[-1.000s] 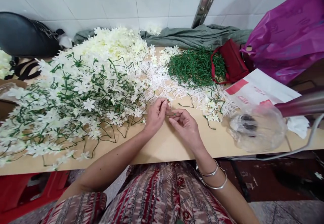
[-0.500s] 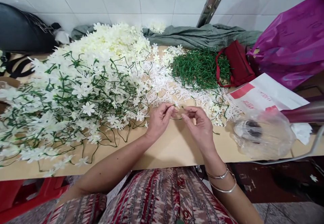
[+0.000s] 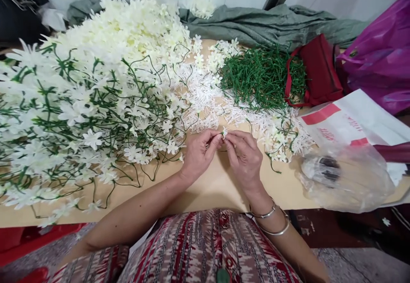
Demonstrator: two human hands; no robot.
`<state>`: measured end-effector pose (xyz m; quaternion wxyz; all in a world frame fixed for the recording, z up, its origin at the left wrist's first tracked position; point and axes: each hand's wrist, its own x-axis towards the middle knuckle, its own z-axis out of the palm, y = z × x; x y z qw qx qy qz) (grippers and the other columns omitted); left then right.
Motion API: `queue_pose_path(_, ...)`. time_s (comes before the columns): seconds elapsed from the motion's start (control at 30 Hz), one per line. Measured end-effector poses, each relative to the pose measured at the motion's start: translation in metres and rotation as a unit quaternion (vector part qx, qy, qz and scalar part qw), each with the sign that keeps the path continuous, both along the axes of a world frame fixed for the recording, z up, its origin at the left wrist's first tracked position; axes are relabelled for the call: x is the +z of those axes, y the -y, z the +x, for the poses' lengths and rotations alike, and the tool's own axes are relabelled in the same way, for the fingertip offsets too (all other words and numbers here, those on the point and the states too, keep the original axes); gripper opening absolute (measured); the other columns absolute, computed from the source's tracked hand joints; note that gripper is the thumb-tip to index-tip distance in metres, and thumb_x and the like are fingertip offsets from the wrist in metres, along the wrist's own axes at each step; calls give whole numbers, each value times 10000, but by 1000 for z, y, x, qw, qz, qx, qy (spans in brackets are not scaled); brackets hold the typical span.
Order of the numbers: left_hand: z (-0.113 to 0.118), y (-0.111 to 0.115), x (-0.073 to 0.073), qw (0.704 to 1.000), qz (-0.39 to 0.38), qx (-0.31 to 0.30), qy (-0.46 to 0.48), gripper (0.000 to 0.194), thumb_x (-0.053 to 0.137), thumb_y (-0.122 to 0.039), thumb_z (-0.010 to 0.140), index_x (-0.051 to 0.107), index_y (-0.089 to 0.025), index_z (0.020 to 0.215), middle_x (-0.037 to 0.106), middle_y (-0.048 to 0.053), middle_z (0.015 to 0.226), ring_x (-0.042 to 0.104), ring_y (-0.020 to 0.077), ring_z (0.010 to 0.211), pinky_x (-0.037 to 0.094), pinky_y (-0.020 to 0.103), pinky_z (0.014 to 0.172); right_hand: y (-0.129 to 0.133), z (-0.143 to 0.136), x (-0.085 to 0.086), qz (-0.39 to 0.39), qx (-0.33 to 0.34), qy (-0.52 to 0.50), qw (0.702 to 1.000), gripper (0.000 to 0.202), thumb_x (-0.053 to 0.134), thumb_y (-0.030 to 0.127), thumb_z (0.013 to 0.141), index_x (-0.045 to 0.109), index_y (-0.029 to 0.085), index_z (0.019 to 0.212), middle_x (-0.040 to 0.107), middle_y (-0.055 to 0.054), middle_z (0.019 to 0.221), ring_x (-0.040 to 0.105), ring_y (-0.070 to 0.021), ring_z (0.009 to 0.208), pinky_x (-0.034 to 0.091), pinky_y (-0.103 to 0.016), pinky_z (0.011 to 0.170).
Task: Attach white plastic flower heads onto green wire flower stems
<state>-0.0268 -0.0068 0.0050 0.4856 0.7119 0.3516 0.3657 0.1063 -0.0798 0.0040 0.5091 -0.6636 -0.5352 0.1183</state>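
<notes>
My left hand (image 3: 199, 153) and my right hand (image 3: 245, 157) meet over the front of the table, fingertips nearly touching. Between the pinched thumb and forefinger of the left is a small white artificial flower (image 3: 224, 132) with a bit of green at its base. The right hand's fingers are closed at the same spot on a thin green stem, mostly hidden by the fingers. Just beyond the hands lie many short white sticks (image 3: 205, 97). To the left spreads a big heap of white flowers on green stems (image 3: 105, 118).
Cream-white blossoms (image 3: 137, 31) are piled at the back left. A tangle of green stems (image 3: 261, 78) lies at the back right, beside a red bag (image 3: 322, 71). Further right are a white paper bag (image 3: 347, 118), a clear plastic bag (image 3: 358, 180) and a purple bag (image 3: 381, 61).
My right hand has moved left, bringing its pinched stem up to the flower in my left hand; the gap between the fingertips has closed. The view has shifted slightly.
</notes>
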Motion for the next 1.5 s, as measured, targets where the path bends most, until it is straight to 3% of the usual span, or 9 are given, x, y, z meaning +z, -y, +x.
queue_pose_path(0.2, 0, 0, -1, 999, 32, -8, -6, 213, 567, -343, 1059, 706, -186, 1019, 735, 8, 815, 695, 135, 749, 544, 251, 720, -4, 1, -7, 82, -16, 69, 994, 225, 669, 194, 972, 766, 264, 1162, 750, -84, 1074, 731, -244, 1001, 623, -474, 880)
queue_pose_path(0.4, 0, 2, -2, 1000, 22, -1, 11, 180, 577, -314, 1055, 694, -188, 1004, 749, 4, 827, 702, 123, 747, 552, 242, 724, -4, 11, 3, 64, 26, 80, 994, 235, 666, 195, 976, 766, 283, 1170, 716, -91, 1118, 711, -241, 1061, 625, -462, 920)
queue_pose_path(0.6, -3, 0, -9, 995, 18, 81, 60, 227, 516, -333, 1091, 651, -198, 1214, 764, 33, 943, 682, 102, 740, 581, 235, 721, 15, 41, 9, 26, -79, 59, 995, 180, 689, 226, 961, 763, 251, 1123, 729, -82, 1097, 695, -230, 1035, 602, -445, 916)
queue_pose_path(0.73, -2, -3, -15, 992, 55, 89, 65, 420, 495, -305, 1100, 450, -241, 1512, 738, 64, 1138, 717, 117, 877, 617, 264, 825, 32, 47, -3, -28, -38, 45, 998, 128, 688, 218, 956, 770, 250, 1050, 733, -59, 1029, 709, -220, 1001, 599, -423, 891)
queue_pose_path(0.83, -2, -4, -16, 989, 109, 98, 23, 562, 556, -256, 1063, 345, -250, 1584, 653, 120, 1330, 708, 170, 1083, 625, 326, 951, 36, 45, -12, -53, 7, 66, 996, 232, 659, 196, 967, 769, 273, 1156, 708, -73, 1088, 699, -228, 1036, 599, -420, 882)
queue_pose_path(0.93, -5, -5, -13, 979, 174, 95, -43, 567, 588, -199, 1029, 387, -231, 1558, 598, 130, 1332, 685, 167, 1045, 603, 375, 1041, 32, 42, -15, -74, 28, 113, 991, 237, 638, 204, 979, 770, 266, 1166, 684, -94, 1110, 671, -252, 1037, 580, -457, 900)
queue_pose_path(1.07, -10, -6, -10, 975, 191, 81, -85, 491, 568, -162, 1023, 468, -224, 1500, 512, 122, 1329, 655, 134, 964, 615, 371, 1012, 25, 40, -14, -85, 18, 146, 986, 144, 600, 214, 991, 738, 223, 950, 700, -100, 1040, 654, -274, 1015, 541, -485, 928)
queue_pose_path(1.27, -13, -7, -7, 959, 242, 79, -121, 353, 635, -138, 978, 612, -232, 1317, 467, 120, 1343, 604, 195, 1112, 595, 427, 1026, 34, 37, -15, -107, -63, -33, 992, 129, 622, 334, 986, 698, 231, 1002, 729, -48, 925, 666, -207, 818, 542, -375, 771)
queue_pose_path(1.5, -14, -2, 7, 921, 341, 47, -183, 134, 646, -237, 1012, 678, -203, 1137, 579, 140, 1370, 566, 287, 1301, 524, 514, 1092, 36, 27, -9, -99, -86, -214, 968, 190, 698, 363, 943, 752, 227, 1065, 763, -44, 1015, 696, -189, 943, 544, -395, 908)
